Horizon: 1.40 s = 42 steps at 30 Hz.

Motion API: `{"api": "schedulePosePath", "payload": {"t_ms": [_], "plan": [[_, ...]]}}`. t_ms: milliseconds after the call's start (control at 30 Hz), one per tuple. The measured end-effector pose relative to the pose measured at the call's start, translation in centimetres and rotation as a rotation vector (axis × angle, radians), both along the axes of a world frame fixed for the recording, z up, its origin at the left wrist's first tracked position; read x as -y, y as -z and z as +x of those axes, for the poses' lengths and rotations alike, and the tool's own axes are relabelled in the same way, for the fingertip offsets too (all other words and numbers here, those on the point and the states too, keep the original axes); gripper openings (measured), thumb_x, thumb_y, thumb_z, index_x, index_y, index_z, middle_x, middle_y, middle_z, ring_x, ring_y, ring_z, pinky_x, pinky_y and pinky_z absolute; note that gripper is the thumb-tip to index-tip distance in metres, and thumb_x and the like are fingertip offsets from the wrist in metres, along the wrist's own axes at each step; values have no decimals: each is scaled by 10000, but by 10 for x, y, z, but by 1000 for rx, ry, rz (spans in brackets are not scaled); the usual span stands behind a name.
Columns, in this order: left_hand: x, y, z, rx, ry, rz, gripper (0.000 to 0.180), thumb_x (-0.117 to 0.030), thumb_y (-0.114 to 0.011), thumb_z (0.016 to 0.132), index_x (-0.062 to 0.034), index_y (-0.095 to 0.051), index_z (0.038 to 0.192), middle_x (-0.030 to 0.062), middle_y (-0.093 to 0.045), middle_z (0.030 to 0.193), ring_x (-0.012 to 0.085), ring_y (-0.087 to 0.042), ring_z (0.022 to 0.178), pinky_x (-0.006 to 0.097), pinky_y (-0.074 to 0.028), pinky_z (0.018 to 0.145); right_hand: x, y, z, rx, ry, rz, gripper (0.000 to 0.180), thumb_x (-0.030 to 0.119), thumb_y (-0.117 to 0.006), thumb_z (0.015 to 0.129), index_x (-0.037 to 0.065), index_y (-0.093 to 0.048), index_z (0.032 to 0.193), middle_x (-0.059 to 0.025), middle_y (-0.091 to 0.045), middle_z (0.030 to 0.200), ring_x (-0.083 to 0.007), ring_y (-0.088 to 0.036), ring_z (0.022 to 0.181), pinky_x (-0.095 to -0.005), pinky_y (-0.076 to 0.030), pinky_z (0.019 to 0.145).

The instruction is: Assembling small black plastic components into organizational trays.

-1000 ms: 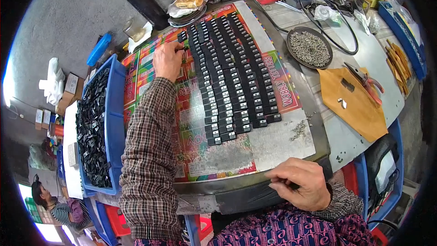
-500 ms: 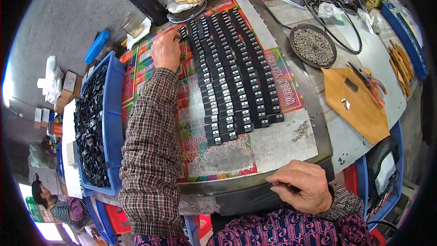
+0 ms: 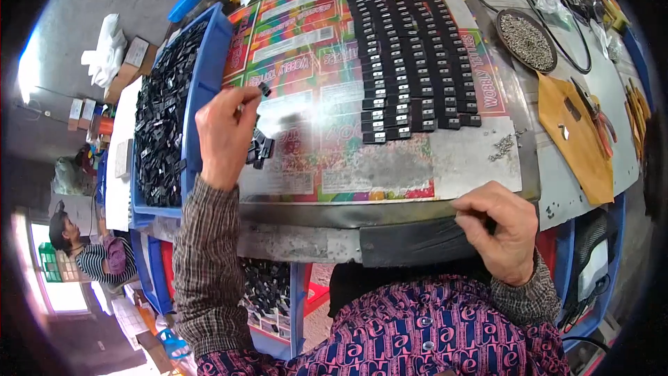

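Left of the left hand stands a blue bin heaped with small black plastic parts; its near end is cut off by the sleeve and the table edge. The left hand is raised just beside the bin's right wall, fingers pinched on one small black piece at the fingertips. How many more it holds in the palm is hidden. Just to the right of that hand, a few loose black pieces lie on the colourful printed sheet that covers the work surface; glare washes out the sheet's middle.

Further right and beyond the hand, rows of black pieces lie side by side on the sheet, the far rows cut off at the top edge. A small scatter of screws lies on bare metal near the rows' right end, above the right hand. The right hand rests at the near rim of the table, fingers curled closed on something small and dark; what it is cannot be made out. Beyond it to the right sit a round dish of screws and a brown envelope.
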State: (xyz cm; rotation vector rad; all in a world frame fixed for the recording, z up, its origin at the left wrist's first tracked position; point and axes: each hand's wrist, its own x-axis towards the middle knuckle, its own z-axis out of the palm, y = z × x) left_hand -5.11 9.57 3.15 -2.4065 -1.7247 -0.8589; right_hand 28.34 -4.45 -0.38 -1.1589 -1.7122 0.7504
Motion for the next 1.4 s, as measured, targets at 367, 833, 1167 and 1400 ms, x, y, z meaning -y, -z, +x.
{"api": "schedulePosePath", "payload": {"t_ms": [367,833,1167,1400], "plan": [[74,23,-17,55,-89,-25,87,8,-653,803,-7,-670,887,129,-611,760,249,-602,628,302,-462,567,6,-3,-7,-4,43,-38,160,-53,-662,767,-4,-676,919,-52,-614,781,-96,-549,611,-218,-425,542],[100,29,2,-47,10,29,143,11,-669,774,-23,-660,912,119,-620,852,273,-625,705,343,-483,603,6,-2,-10,11,59,-31,143,-35,-664,788,0,-680,926,-41,-615,783,-81,-528,628,-209,-415,568],[96,23,1,-16,43,21,215,37,-627,802,-42,-681,995,115,-606,866,260,-612,720,331,-479,627,7,-2,-10,30,59,-19,146,-39,-662,787,-5,-675,928,-45,-618,784,-85,-542,633,-212,-421,561],[82,22,0,-192,95,11,172,-25,-637,813,-59,-696,971,105,-617,896,290,-622,811,355,-491,697,8,-1,-10,33,62,8,136,-42,-662,785,-12,-669,918,-56,-614,774,-92,-550,619,-218,-426,551]]}}
